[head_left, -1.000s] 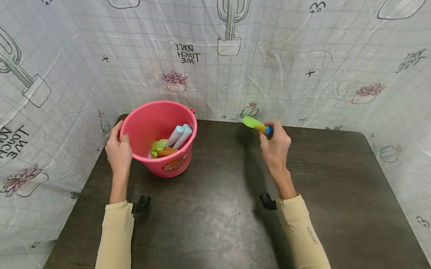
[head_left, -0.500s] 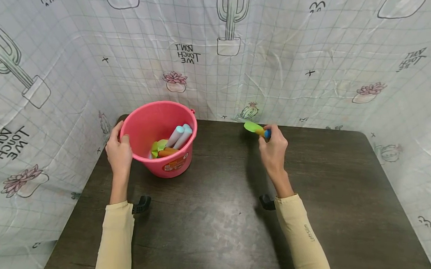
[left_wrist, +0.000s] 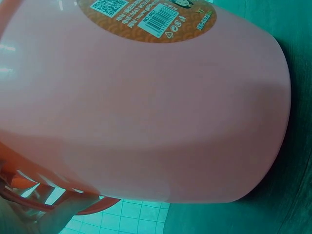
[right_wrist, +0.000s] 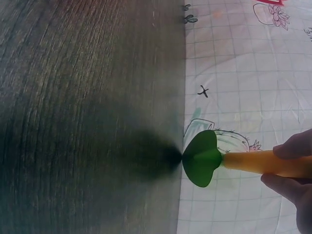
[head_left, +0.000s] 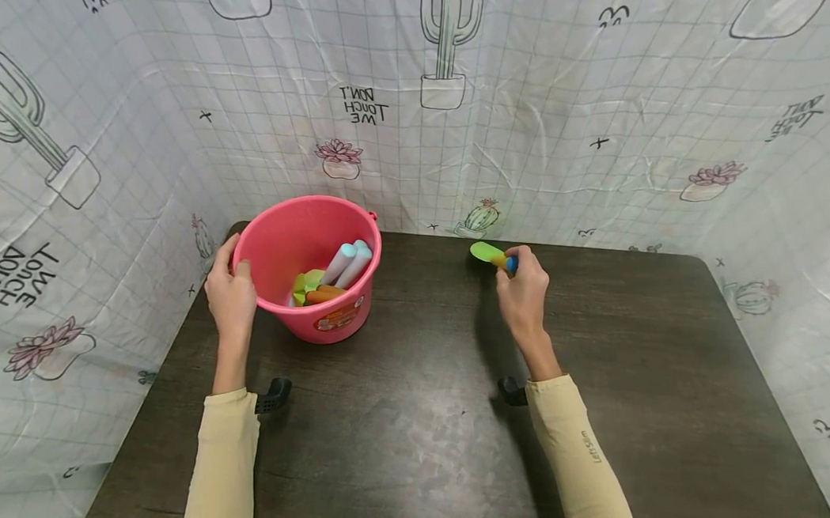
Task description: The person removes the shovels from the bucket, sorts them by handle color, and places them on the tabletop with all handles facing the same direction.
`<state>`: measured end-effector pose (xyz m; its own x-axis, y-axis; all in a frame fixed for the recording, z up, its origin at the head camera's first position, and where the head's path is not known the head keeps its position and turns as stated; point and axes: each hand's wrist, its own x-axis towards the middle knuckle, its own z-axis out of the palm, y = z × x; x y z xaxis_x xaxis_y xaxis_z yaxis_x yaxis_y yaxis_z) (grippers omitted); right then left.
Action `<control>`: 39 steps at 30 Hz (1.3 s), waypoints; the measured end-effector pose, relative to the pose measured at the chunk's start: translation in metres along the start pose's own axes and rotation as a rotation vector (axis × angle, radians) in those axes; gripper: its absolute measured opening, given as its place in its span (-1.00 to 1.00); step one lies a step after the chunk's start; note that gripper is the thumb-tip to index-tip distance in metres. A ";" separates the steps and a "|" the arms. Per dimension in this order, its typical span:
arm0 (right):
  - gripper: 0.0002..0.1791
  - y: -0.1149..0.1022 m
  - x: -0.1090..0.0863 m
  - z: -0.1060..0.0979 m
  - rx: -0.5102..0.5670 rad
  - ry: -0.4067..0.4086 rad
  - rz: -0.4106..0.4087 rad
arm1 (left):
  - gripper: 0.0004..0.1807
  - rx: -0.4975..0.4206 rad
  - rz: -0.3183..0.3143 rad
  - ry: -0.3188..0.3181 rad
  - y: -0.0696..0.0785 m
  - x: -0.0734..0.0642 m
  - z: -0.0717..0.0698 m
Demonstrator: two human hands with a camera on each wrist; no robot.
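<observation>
On the left of the table, in the head view, stands a pink bucket (head_left: 281, 235), slightly tilted. My left hand (head_left: 231, 291) grips its rim on the near left side, and in the left wrist view the bucket's wall (left_wrist: 146, 112) fills most of the picture. Inside lie two pale sticks with light blue ends (head_left: 343, 265), some yellow-green pieces (head_left: 306, 284) and an orange piece (head_left: 323, 293). My right hand (head_left: 523, 293) pinches a toy shovel (head_left: 487, 252) by its yellow handle (right_wrist: 248, 161). Its green blade (right_wrist: 201, 158) points away from the fingers, low near the table's back edge.
The dark wooden table (head_left: 404, 433) runs up to a white cloth (head_left: 553, 101) with cactus prints, which hangs behind it and at both sides. Black camera mounts (head_left: 276, 395) sit at both wrists.
My right hand has lowered the toy shovel toward the table's back edge, moving slightly left. The left hand and the bucket have stayed in place.
</observation>
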<state>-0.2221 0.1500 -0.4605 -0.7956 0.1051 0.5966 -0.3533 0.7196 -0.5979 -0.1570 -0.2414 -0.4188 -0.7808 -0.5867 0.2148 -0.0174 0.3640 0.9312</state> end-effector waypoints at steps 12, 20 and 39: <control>-0.77 -0.003 -0.005 -0.005 -0.066 -0.109 0.025 | -0.53 0.001 -0.015 0.002 0.001 -0.002 -0.001; -0.78 -0.004 -0.007 -0.007 -0.105 -0.165 0.105 | -0.53 -0.015 -0.006 -0.007 0.001 -0.003 -0.002; -0.75 0.003 -0.010 -0.014 0.023 -0.356 0.496 | -0.53 -0.014 0.003 0.009 -0.002 -0.004 -0.001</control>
<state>-0.2082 0.1606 -0.4606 -0.9823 0.1846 0.0307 0.0939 0.6280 -0.7725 -0.1529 -0.2401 -0.4212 -0.7753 -0.5918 0.2205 -0.0063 0.3563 0.9344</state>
